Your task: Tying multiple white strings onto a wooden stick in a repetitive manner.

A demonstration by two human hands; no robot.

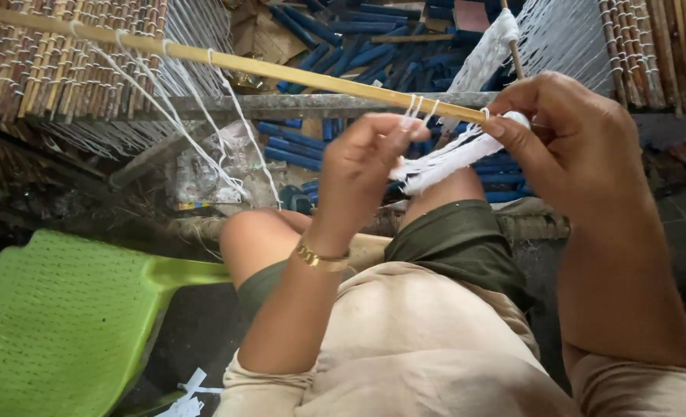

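Observation:
A long yellow bamboo stick runs from the upper left to the centre right, with white strings looped over it. My right hand pinches the stick's near end together with a bundle of white thread. My left hand, with a gold bracelet on the wrist, has its fingers closed on the same white thread just below the stick. The thread stretches between both hands. White strings hang from the stick toward the woven reed mat.
Woven reed mats fill the upper left and upper right. A pile of blue sticks lies beyond the stick. A green plastic stool stands at the lower left. My knees and lap are below the hands.

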